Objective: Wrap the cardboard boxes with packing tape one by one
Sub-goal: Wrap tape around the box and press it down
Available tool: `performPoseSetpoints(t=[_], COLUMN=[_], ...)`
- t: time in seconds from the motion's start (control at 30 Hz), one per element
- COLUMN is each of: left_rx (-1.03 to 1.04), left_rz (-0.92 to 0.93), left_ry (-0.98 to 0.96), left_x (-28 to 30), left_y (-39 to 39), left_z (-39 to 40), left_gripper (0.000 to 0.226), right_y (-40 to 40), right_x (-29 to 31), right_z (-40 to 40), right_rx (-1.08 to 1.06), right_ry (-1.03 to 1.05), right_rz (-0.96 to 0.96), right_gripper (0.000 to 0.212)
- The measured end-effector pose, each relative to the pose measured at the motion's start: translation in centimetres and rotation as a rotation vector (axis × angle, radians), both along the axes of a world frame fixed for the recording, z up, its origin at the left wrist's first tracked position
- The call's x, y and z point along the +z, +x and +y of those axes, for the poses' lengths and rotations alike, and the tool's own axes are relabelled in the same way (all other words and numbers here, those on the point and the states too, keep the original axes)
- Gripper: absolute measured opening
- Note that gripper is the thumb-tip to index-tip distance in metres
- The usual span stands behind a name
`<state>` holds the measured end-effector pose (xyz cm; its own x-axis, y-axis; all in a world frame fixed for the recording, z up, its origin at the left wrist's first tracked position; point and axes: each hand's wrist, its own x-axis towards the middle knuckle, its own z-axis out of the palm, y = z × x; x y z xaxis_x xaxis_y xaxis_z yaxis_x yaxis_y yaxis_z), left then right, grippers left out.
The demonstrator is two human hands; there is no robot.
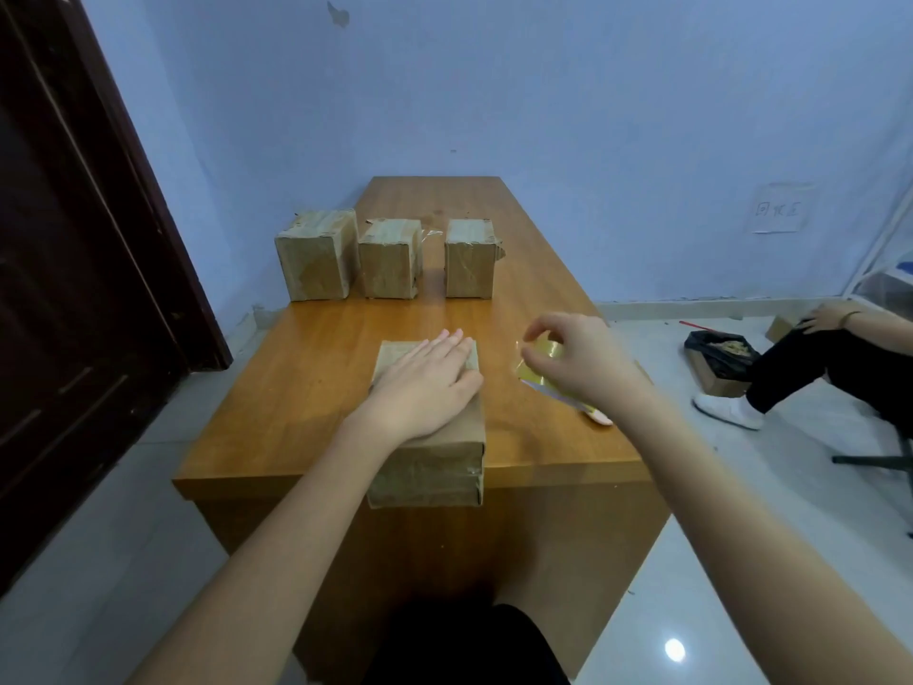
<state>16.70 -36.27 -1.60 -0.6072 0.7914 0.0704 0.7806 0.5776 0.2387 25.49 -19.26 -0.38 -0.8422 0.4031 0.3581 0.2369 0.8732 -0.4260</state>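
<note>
Near box: cardboard box [429,452] at the table's [306,388] near edge, top mostly hidden under the left hand [426,383], fingers flat and together.
Right hand [575,360]: curled fingertips pinching the yellowish tape roll [543,355], roll half hidden.
Far boxes: three taped boxes [390,259], far left.
Pink thing: something pink [599,416] under the wrist, can't tell what.

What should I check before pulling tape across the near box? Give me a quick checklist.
1. Near box held down: ok, left hand lies flat on top.
2. Box fully on table: not ok, its front overhangs the near edge.
3. Tape roll in hand: ok, right hand holds it.
4. Free tape end found: cannot tell.
5. Three far boxes clear of the work: ok.
</note>
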Motion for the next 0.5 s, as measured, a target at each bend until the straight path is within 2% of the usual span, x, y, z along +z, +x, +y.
performPoseSetpoints(t=[0.07, 0.17, 0.3, 0.4, 0.5], left_rx=[-0.002, 0.000, 0.024, 0.047, 0.074], left_rz=[0.004, -0.002, -0.085, -0.335, -0.509], left_ry=[-0.001, 0.002, 0.064, 0.284, 0.537], left_x=[0.0, 0.0, 0.0, 0.3, 0.9], left_y=[0.0, 0.0, -0.1, -0.2, -0.7], left_z=[0.0, -0.1, -0.2, -0.5, -0.7], left_gripper=[0.055, 0.055, 0.058, 0.064, 0.046], right_y=[-0.2, -0.3, 0.2, 0.5, 0.1], right_x=[-2.0, -4.6, -6.8, -7.6, -7.5], right_z=[-0.6, -1.1, -1.4, -1.4, -1.5], right_rx=[-0.034, -0.022, 0.014, 0.024, 0.030], right_ry=[0.196, 0.390, 0.388, 0.369, 0.359], right_rz=[-0.007, -0.082, -0.161, -0.172, -0.152], right_gripper=[0.024, 0.029, 0.028, 0.033, 0.045])
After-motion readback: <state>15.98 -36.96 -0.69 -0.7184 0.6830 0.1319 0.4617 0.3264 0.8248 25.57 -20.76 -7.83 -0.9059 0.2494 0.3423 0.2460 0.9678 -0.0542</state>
